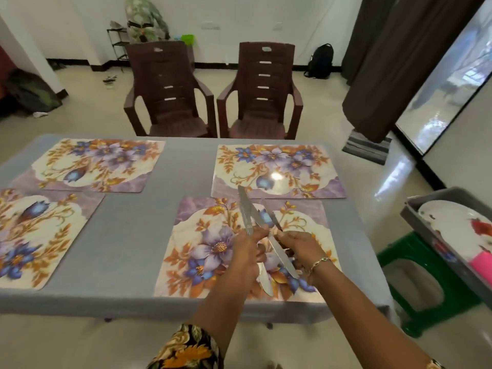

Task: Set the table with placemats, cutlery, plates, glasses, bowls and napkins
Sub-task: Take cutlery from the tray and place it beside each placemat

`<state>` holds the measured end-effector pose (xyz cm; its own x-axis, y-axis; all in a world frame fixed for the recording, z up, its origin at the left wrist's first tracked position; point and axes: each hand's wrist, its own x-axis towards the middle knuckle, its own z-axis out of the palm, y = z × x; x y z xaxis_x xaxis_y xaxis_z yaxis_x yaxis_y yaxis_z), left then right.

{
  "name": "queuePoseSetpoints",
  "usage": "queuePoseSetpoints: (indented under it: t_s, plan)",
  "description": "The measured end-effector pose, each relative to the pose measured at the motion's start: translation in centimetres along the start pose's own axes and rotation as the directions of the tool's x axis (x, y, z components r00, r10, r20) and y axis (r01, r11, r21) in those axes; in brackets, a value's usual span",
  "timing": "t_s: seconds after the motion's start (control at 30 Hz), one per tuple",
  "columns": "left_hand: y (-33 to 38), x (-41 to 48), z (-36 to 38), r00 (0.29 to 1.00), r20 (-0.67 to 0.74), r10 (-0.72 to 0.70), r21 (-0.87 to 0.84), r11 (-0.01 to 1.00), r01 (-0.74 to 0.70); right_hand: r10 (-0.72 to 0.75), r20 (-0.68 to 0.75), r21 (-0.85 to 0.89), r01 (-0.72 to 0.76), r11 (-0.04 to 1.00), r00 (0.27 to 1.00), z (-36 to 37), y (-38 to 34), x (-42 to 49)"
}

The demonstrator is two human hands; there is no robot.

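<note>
1. Over the near right placemat (213, 251) both hands are sorting a bunch of table knives (246, 211). Left hand (249, 249) is closed around several, blades fanning up and away, one tip poking out below the wrist. Right hand (298, 247) is pinching one knife (283, 258) that slants down toward the table edge.
2. To do this bit well, I'd peel that one knife fully clear of the bundle before lowering it, then lay it flat along the mat's right side. Keep the left grip snug so nothing slides out.
3. Four floral mats are already down on the grey table (138, 230), none with cutlery yet, so this looks like early days.
4. Off to the right, a grey tray (415, 217) on a green stool (399, 259) holds a plate (452, 225) and something pink; can't tell what.
5. Two brown chairs (170, 91) sit at the far side, clear of the table. Nothing's blocking the mats, though the far ones need a reach.
</note>
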<state>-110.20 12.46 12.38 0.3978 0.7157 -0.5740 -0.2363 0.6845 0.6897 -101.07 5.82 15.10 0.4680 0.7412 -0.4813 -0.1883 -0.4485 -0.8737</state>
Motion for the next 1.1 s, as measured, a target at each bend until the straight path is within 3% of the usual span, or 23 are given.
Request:
queuePoseSetpoints:
  t_s: [0.17, 0.37, 0.53, 0.8, 1.1]
  plan:
    - [-1.1, 2.9, 1.0, 0.998, 0.032, -0.048, 0.051, 0.998, 0.046, -0.067, -0.325, -0.19, 0.004, 0.982, 0.943, -4.9, 2.9, 4.3]
    - [-2.0, 5.2, 1.5, 0.99, 0.086, -0.114, 0.099, 0.99, 0.105, -0.179, -0.499, -0.494, -0.109, 0.863, 0.848, -8.9, 5.5, 6.6]
    - [-1.0, 7.1, 2.5, 0.988, 0.114, -0.108, 0.141, 0.986, 0.092, -0.194, -0.556, -0.572, -0.203, 0.795, 0.808, -10.3, 7.5, 8.2]
    - [-1.3, 9.3, 3.4, 0.984, 0.089, -0.155, 0.211, 0.968, 0.134, -0.171, -0.529, -0.675, -0.29, 0.679, 0.831, -10.8, 8.2, 7.9]
    - [-1.6, 8.8, 4.4, 0.986, 0.07, -0.153, 0.226, 0.965, 0.134, -0.222, -0.56, -0.64, -0.247, 0.727, 0.798, -10.5, 9.0, 7.9]
